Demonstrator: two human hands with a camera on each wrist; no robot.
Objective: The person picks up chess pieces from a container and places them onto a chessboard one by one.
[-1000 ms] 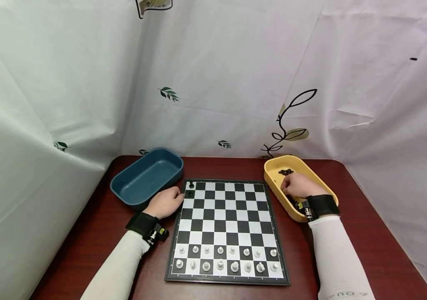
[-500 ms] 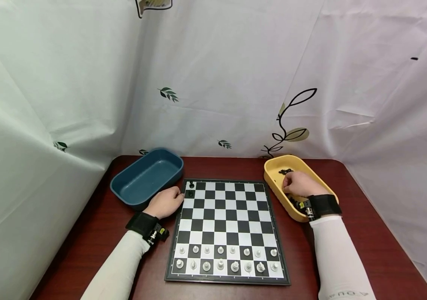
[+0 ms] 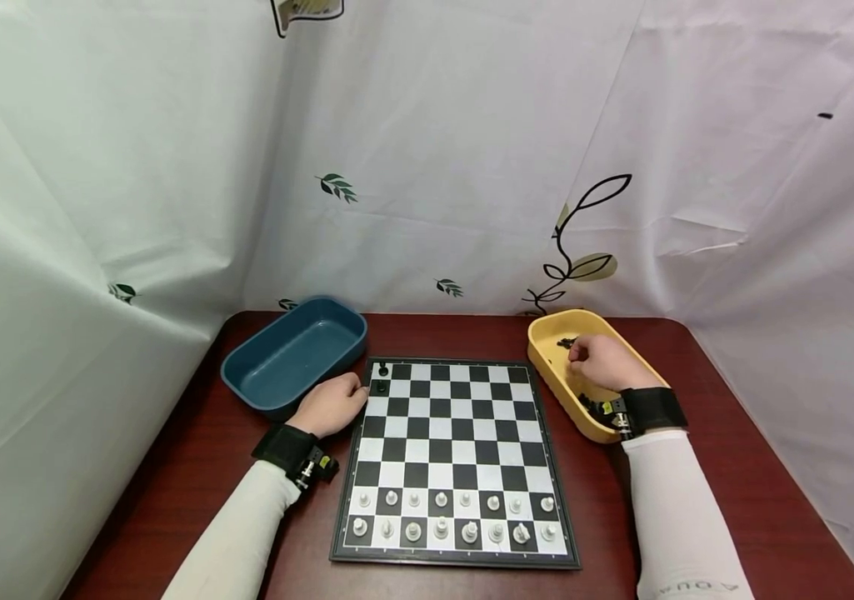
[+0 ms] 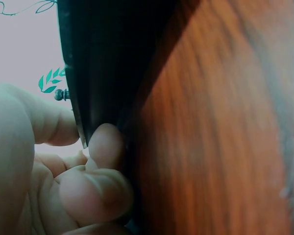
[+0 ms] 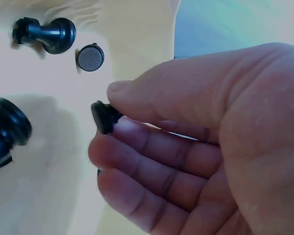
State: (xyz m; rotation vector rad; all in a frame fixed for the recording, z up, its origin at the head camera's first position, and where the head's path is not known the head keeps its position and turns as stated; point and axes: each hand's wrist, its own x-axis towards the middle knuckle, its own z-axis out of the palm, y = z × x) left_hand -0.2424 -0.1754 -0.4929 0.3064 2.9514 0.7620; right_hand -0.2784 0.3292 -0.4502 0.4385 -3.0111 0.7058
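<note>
Right wrist view: right hand (image 3: 608, 365) pinches a black piece (image 5: 104, 117), far end hidden, over yellow tray (image 3: 557, 396); another piece (image 5: 12, 123) cut off at left. Left hand (image 3: 327, 406) at board (image 3: 441, 430) edge, partly hidden; can't tell from here if gripping.

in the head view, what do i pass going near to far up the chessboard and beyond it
Near row of white pieces → row of white pawns → small black piece → black piece in the far left corner → table → white curtain
</note>
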